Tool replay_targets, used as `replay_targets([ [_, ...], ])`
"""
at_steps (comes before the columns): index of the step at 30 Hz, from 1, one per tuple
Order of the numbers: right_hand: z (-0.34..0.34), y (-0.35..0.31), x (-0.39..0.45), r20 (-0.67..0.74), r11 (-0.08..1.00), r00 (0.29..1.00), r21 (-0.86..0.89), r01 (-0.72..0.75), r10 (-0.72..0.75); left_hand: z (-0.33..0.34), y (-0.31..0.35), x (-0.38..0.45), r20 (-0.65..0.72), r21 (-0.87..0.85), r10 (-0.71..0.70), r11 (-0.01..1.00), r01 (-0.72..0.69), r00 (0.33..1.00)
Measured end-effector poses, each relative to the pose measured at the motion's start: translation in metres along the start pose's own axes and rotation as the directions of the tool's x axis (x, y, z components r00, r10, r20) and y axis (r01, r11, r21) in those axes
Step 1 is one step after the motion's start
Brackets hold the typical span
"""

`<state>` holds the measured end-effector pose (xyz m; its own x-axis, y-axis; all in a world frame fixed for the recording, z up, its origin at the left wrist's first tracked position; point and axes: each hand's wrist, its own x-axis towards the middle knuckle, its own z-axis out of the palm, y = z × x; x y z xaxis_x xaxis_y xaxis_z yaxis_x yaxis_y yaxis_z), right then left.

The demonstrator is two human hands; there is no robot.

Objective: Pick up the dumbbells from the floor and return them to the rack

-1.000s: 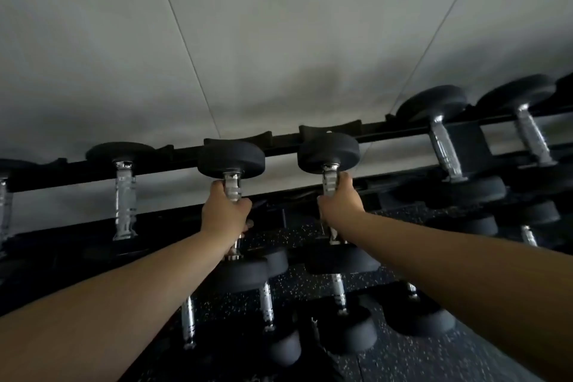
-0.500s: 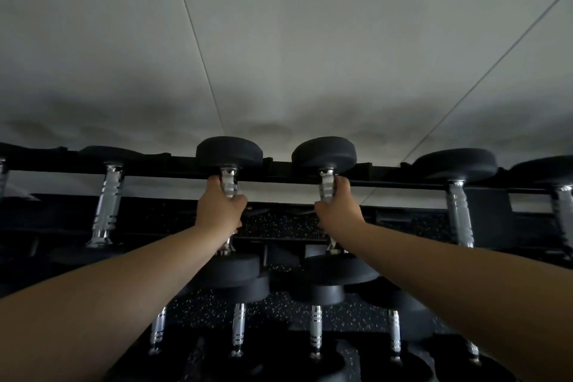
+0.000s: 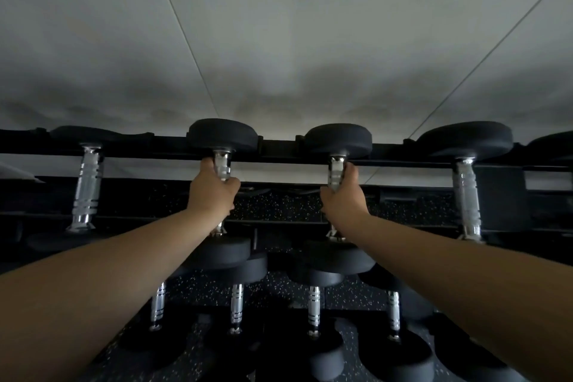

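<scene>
Both hands are closed on chrome handles: the left hand [image 3: 214,195] grips one dumbbell [image 3: 222,136], the right hand [image 3: 342,198] another dumbbell [image 3: 338,140], side by side on the top rail of the rack [image 3: 279,146]. I think it is best to seat both heads fully in their cradles, and only then let go.

Dumbbells [image 3: 222,139] with matt black rubbery heads and shiny chrome handles [image 3: 336,175], ringed with grooves. Matt black metal rack [image 3: 279,146]. Dark speckled rubber floor [image 3: 279,205]. Smooth pale wall [image 3: 279,25].
</scene>
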<state>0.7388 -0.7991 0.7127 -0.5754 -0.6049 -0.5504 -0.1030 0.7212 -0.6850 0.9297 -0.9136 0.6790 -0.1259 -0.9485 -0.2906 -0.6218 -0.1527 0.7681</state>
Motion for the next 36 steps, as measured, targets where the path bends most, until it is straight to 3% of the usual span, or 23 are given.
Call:
replay_targets([
  [10, 0.002, 0.004, 0.006, 0.006, 0.999, 0.999, -0.032, 0.035, -0.035, -0.008, -0.003, 0.008, 0.063, -0.008, -0.032, 0.999, 0.033, 0.998],
  [28, 0.006, 0.013, 0.011, -0.036, 0.999, 0.999, 0.013, 0.039, -0.039, -0.013, -0.004, 0.004, 0.105, 0.007, 0.028, 1.000, -0.029, 0.994],
  [36, 0.004, 0.012, 0.011, -0.024, 0.999, 0.999, -0.018, 0.029, -0.030, -0.017, 0.006, -0.001, 0.161, 0.110, -0.005, 0.994, -0.013, 0.987],
])
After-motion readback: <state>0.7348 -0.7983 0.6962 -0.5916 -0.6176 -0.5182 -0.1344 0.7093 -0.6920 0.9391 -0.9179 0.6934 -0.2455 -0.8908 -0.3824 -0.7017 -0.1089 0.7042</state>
